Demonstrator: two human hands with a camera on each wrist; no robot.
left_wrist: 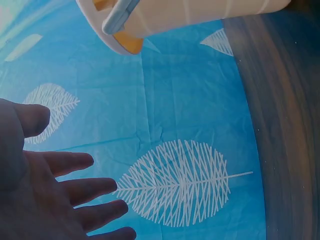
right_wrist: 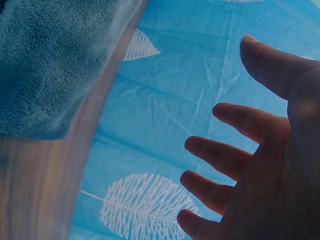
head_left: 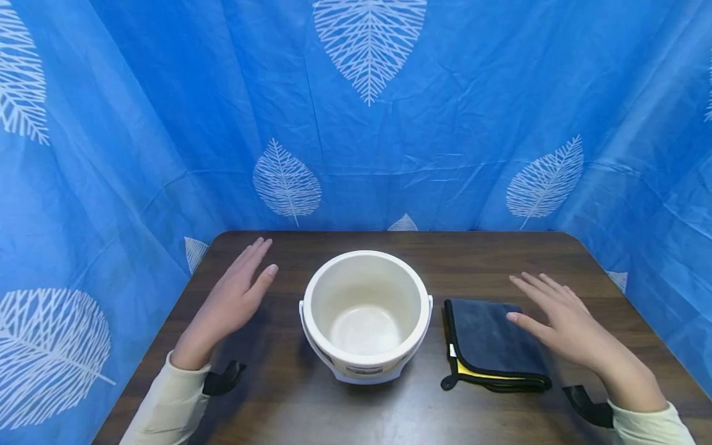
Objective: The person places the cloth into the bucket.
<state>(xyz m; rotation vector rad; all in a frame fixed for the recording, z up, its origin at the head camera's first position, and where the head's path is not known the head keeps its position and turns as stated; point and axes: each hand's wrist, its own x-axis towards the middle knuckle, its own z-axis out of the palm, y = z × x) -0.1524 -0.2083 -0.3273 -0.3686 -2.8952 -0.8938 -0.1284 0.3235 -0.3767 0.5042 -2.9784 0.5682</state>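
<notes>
A white bucket point(head_left: 367, 358) with a side handle stands upright in the middle of the table, and its visible inside holds nothing. My left hand point(head_left: 236, 296) hovers to the left of it, fingers straight, touching nothing. In the left wrist view, the bucket's ribbed side point(left_wrist: 200, 11) shows at the top, apart from the left hand point(left_wrist: 65, 190). To the right of the bucket lies a folded grey towel point(head_left: 495, 337) with black edging, a yellow underside and a small loop. Over its right side, my right hand point(head_left: 567, 321) is held with fingers spread, gripping nothing. The right wrist view shows the towel point(right_wrist: 55, 65) apart from the right hand point(right_wrist: 250, 165).
The dark wooden table point(head_left: 356, 414) has rounded far corners. A blue curtain point(head_left: 423, 154) with white leaf prints hangs behind it and along both sides. Black straps point(head_left: 222, 378) show at both wrists.
</notes>
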